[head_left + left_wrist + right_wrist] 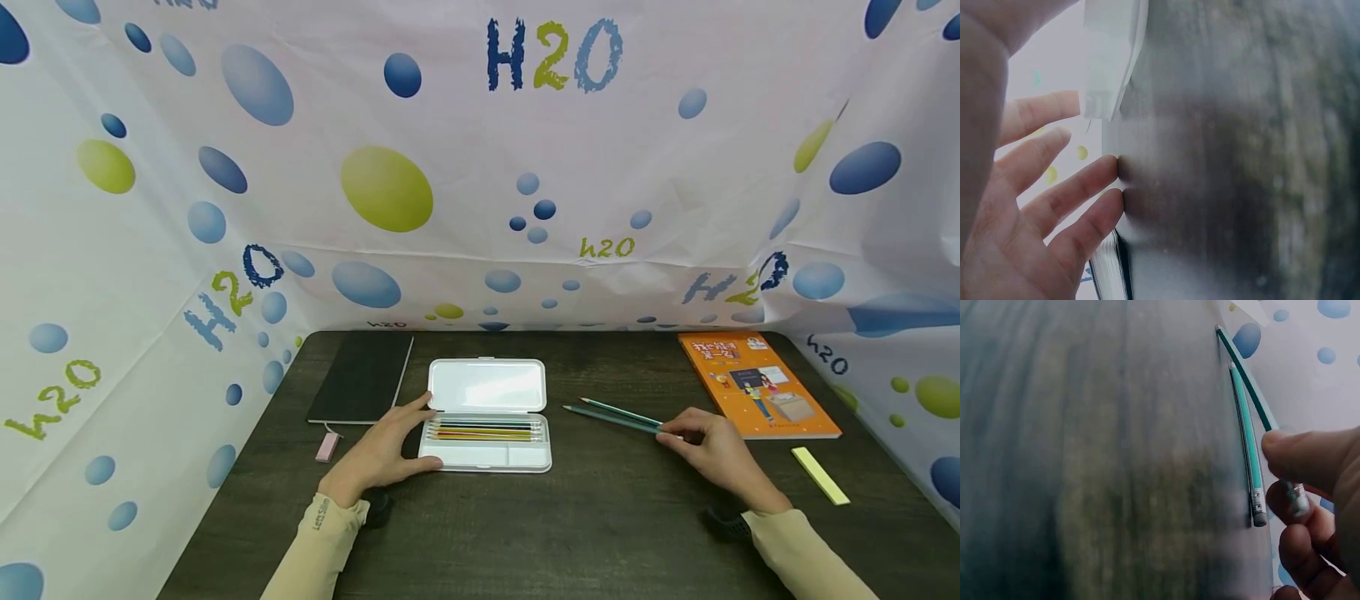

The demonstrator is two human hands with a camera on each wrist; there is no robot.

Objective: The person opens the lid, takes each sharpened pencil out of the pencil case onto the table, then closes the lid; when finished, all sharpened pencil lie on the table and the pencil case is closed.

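Note:
A white pencil case (492,465) lies with its lid (487,385) folded back, a row of pencils (480,430) in its rear compartment. My left hand (378,454) rests at its left side, thumb and index finger touching the edge; the left wrist view shows the fingers spread, two tips on the table. To the right, my right hand (712,450) pinches a green pencil (1248,381) near its eraser end, tilted, with its point low near the tabletop. Beside it, a second green pencil (1249,450) lies on the table.
A black notebook (362,379) lies at the back left, with a pink eraser-like piece (327,447) on a cord in front. At the right are an orange book (765,387) and a yellow strip (821,476). A printed sheet (480,125) hangs around the dark table (570,533).

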